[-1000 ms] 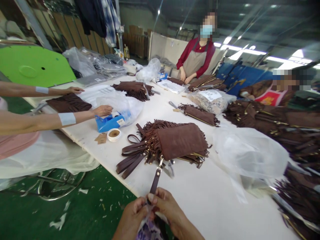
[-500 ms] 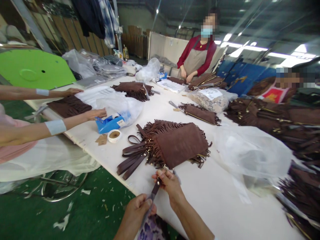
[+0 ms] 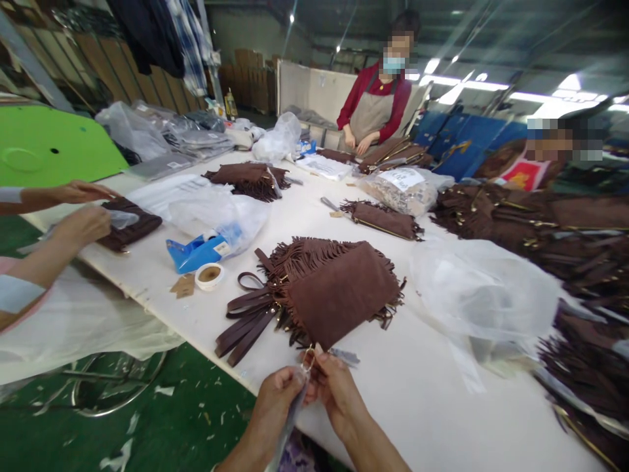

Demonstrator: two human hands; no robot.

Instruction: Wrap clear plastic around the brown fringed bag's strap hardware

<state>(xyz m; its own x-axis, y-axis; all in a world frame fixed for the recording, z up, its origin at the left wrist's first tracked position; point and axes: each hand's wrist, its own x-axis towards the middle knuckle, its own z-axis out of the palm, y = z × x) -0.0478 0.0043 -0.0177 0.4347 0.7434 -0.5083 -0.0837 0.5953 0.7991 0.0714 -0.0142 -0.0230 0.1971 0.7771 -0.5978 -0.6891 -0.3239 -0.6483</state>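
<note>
Both of my hands meet at the near edge of the table, just below a brown fringed pouch (image 3: 344,292). My left hand (image 3: 275,403) is closed round a strap (image 3: 291,416) that looks wrapped in clear plastic and hangs down toward my lap. Fingers of my right hand (image 3: 334,387) pinch a gold metal clasp (image 3: 308,357) at the pouch's lower corner. The pouch lies on a stack of similar ones, whose brown wrist straps (image 3: 248,328) fan out to the left.
On the left, a co-worker's hands (image 3: 83,223) handle a brown pouch. Nearby are a blue tape dispenser (image 3: 196,252) and a tape roll (image 3: 209,276). Clear plastic bags (image 3: 486,295) and piled brown pouches (image 3: 531,223) lie right. A masked person (image 3: 376,105) stands across the table.
My left hand has moved up the strap to the clasp, beside my right hand. The co-worker's near hand has moved from the tape dispenser to their pouch. The view has shifted slightly.
</note>
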